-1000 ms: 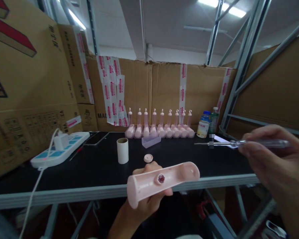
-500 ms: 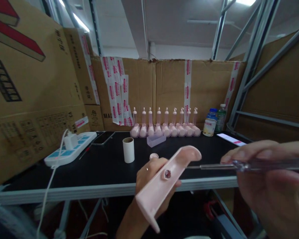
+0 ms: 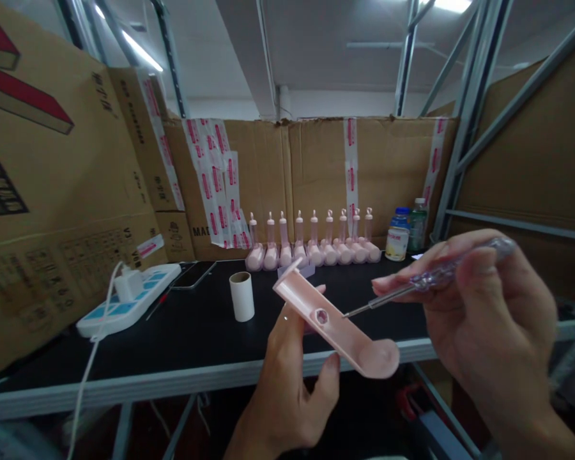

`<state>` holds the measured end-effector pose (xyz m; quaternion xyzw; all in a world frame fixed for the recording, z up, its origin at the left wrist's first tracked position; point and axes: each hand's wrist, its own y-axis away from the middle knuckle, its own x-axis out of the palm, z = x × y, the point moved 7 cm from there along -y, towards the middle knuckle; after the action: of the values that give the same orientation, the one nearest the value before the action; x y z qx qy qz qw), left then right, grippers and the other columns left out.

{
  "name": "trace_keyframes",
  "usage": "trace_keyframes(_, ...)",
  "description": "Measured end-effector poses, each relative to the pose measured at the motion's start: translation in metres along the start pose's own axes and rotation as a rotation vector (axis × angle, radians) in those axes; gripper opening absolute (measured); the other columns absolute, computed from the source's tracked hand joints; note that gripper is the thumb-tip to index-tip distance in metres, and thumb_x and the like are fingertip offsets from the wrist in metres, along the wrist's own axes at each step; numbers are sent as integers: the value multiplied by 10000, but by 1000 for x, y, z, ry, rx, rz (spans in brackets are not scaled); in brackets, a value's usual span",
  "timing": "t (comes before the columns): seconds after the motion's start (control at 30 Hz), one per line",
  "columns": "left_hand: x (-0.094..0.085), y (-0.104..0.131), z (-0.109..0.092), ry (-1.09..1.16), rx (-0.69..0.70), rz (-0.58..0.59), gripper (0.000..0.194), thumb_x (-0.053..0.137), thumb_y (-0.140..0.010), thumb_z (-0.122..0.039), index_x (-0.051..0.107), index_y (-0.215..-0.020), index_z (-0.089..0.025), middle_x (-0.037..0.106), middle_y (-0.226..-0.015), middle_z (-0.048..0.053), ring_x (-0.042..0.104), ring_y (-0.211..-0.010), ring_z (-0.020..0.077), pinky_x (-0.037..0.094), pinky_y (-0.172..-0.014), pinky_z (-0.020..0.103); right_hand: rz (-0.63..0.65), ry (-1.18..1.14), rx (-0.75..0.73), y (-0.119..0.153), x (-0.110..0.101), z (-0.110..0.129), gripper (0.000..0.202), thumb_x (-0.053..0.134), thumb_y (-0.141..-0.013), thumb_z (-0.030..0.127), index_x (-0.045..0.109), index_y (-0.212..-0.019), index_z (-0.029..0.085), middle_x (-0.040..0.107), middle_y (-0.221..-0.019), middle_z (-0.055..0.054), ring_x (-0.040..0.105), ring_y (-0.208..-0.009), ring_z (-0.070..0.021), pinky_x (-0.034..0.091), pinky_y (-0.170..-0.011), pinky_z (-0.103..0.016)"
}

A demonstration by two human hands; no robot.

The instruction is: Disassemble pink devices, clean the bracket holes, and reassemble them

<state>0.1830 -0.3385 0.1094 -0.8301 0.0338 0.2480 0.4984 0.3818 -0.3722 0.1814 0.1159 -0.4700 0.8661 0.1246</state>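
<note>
My left hand (image 3: 299, 383) holds a pink trough-shaped plastic part (image 3: 349, 342) above the table's front edge, its hollow side facing me. A round hole with something dark inside (image 3: 321, 316) shows near its middle. The part slants down to the right, its rounded end lowest. In my right hand (image 3: 483, 306) is a screwdriver (image 3: 424, 281) with a clear handle, its thin shaft pointing left. The screwdriver's tip lies just right of the hole, by the part's edge; whether it touches cannot be made out. My left fingers are partly hidden behind the part.
Several pink assemblies (image 3: 314, 252) line the back of the black table (image 3: 186, 332). A white cardboard tube (image 3: 242, 300) stands at centre-left, a power strip (image 3: 129, 294) lies left, and bottles (image 3: 397, 236) stand back right. A metal rail (image 3: 172, 381) edges the front.
The pink part has been turned so its rounded end points down right. My right hand has moved left, and the screwdriver tilts down toward the hole. The view has shifted slightly.
</note>
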Motion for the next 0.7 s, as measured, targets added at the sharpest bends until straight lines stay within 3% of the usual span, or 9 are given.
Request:
trace_keyframes(0.07, 2, 1, 4, 96, -28, 14, 424, 540, -979, -337, 538, -1382, -208, 631, -1356, 146, 597, -1257, 303, 471, -1071, 453, 31, -30, 28, -2, 6, -2, 171, 559, -1022, 360, 621, -940, 223, 713, -755, -16, 778, -664, -252, 675, -564, -368)
trace_keyframes(0.23, 0, -3, 5, 349, -16, -84, 210, 680, -932, -408, 711, -1023, -221, 688, -995, 53, 648, -960, 217, 520, -935, 346, 38, -107, 46, -1, 16, -3, 160, 554, -1026, 340, 590, -915, 231, 682, -766, 16, 755, -609, -211, 684, -577, -384)
trace_keyframes(0.33, 0, -5, 0, 389, -20, -56, 166, 667, -949, -359, 732, -906, -213, 687, -921, 42, 645, -878, 187, 538, -839, 292, 46, -155, 49, 0, 24, -4, 152, 527, -1040, 323, 574, -927, 232, 661, -765, 30, 748, -616, -196, 683, -591, -391)
trace_keyframes(0.53, 5, -1, -3, 421, -34, 29, 294, 629, -961, -450, 716, -806, -215, 685, -1005, 56, 654, -881, 177, 545, -813, 271, 9, -171, 35, -1, 35, -7, 208, 479, -1056, 390, 537, -918, 246, 620, -708, 52, 688, -507, -156, 633, -481, -315)
trace_keyframes(0.7, 3, -7, -8, 467, -31, 11, 355, 593, -969, -509, 651, -769, -221, 667, -793, 32, 625, -712, 159, 533, -682, 272, -12, -175, 51, 0, 39, -7, 219, 481, -1051, 407, 532, -901, 255, 586, -679, 57, 655, -449, -144, 599, -427, -283)
